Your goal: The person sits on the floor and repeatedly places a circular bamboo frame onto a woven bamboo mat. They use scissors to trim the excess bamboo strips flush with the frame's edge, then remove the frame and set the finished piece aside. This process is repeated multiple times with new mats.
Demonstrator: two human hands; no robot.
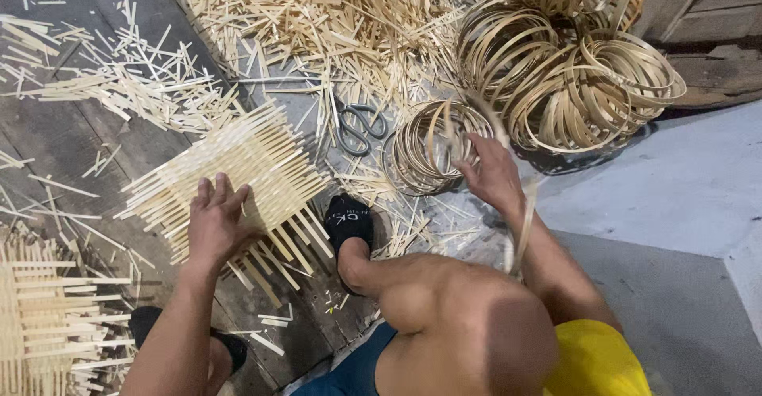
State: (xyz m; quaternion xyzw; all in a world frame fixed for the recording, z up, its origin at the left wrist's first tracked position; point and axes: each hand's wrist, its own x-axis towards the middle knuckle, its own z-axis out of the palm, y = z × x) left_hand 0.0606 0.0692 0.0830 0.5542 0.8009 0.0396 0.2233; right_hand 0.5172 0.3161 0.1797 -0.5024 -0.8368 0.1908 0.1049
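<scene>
Head view looks straight down on a person crouched on the dark wooden plank floor (pixel 55 146), bare knee raised in the middle, yellow shorts at the lower edge. One foot in a black sock (pixel 348 223) is planted just ahead of the knee; the sock bears a small pale mark whose shape I cannot make out.

Left hand (pixel 213 225) reaches forward on a straight arm and lies palm down, fingers spread and flat, pressing on the near edge of a pale woven mat of flat bamboo slats (pixel 238 174). It grips nothing. That mat lies tilted on the planks, loose ends sticking out all round.

Right hand (pixel 494 175) is raised over the floor, wrist bent, fingers closed on a thin pale bamboo strip (pixel 520 229) that curves from the hand down past the forearm.

Another woven slat panel (pixel 40 324) lies at the lower left corner.

Just beyond the right hand rests a small coil of bamboo hoops (pixel 421 154), and beside it grey metal scissors (pixel 361 126) lie among offcuts. Farther off, a heap of loose bamboo sticks (pixel 333 23) spreads across the top, with larger stacked bamboo rings (pixel 587 86) to the right, near a grey concrete slab (pixel 683 190).
</scene>
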